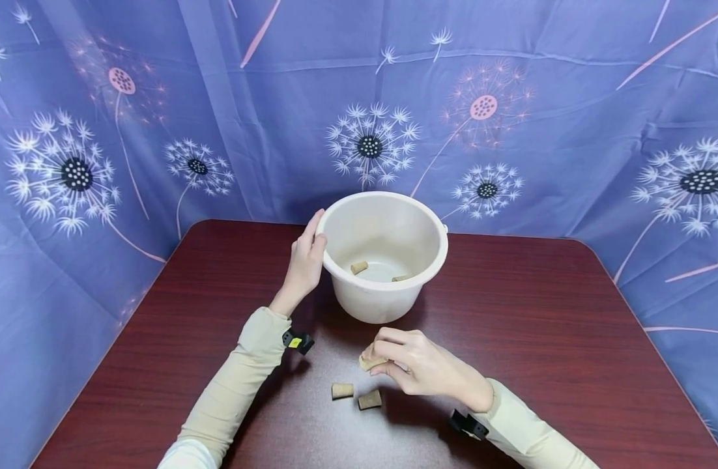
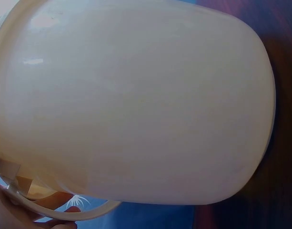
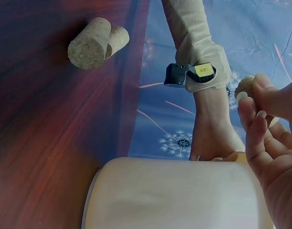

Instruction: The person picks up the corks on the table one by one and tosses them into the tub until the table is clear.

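Observation:
A white plastic bucket [image 1: 373,303] stands on the table, with one cork [image 1: 359,268] and part of another cork [image 1: 401,278] visible inside. My left hand [image 1: 306,257] grips the bucket at the left of its rim; the left wrist view shows its fingers by the curved handle [image 2: 65,215]. In front of the bucket, my right hand [image 1: 414,361] pinches a cork [image 3: 245,86] between thumb and fingers, just above the table. Whether a second cork sits in that hand I cannot tell. Two loose corks, a lighter one [image 1: 343,391] and a darker one [image 1: 369,399], lie below it.
The dark red wooden table [image 1: 541,312] has rounded far corners. A blue cloth with dandelion prints [image 1: 277,130] hangs behind it and along both sides. Each wrist wears a black camera, such as the left camera [image 1: 298,341] strapped over the sleeve.

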Motion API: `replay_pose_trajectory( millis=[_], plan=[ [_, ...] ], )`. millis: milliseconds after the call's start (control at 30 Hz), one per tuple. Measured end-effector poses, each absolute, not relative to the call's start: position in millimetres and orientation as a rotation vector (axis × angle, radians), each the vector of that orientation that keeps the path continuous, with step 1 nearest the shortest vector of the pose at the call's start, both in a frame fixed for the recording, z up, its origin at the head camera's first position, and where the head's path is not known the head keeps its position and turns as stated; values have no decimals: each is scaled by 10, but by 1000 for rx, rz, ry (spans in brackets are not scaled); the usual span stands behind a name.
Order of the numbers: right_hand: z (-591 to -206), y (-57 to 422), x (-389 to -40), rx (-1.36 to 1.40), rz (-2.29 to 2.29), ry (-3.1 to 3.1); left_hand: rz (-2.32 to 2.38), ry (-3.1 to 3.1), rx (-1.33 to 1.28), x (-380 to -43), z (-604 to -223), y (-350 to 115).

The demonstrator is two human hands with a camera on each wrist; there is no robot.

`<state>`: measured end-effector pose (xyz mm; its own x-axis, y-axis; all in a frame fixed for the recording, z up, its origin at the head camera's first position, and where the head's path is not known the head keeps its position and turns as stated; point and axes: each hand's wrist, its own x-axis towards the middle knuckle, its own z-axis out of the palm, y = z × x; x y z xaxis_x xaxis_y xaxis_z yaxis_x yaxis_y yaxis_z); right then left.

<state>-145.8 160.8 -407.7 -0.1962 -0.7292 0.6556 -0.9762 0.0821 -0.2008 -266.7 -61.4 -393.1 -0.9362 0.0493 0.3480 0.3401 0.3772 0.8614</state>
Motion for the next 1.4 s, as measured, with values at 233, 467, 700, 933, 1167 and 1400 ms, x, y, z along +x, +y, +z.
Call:
replay_pose_trajectory(
  millis=[233, 467, 700, 933, 1167, 1400],
  plan=[
    [-4073, 1615, -1463, 1672, 887, -1971, -1564, -2378, -340, -2665, -3942, -615],
    [-4074, 1622, -1464, 1656, 887, -1973, -1573, -2376, -341, -2665, -3933, -618],
    [-4074, 1625, -1462, 1641, 911, -1970, -1581, -2381, -335, -2661, -3931, -622],
    [-4063, 1620, -1467, 1639, 941, -1955, -1581, -2377, -347, -2667, -3933, -623],
    [-4069, 1621, -1470, 1634, 941, -1943, -1586, -2369, -353, -2674, -3935, -622],
    [-4084, 1615, -1475, 1641, 942, -1937, -1577, -2367, -339, -2669, -3938, -618]
  ],
)
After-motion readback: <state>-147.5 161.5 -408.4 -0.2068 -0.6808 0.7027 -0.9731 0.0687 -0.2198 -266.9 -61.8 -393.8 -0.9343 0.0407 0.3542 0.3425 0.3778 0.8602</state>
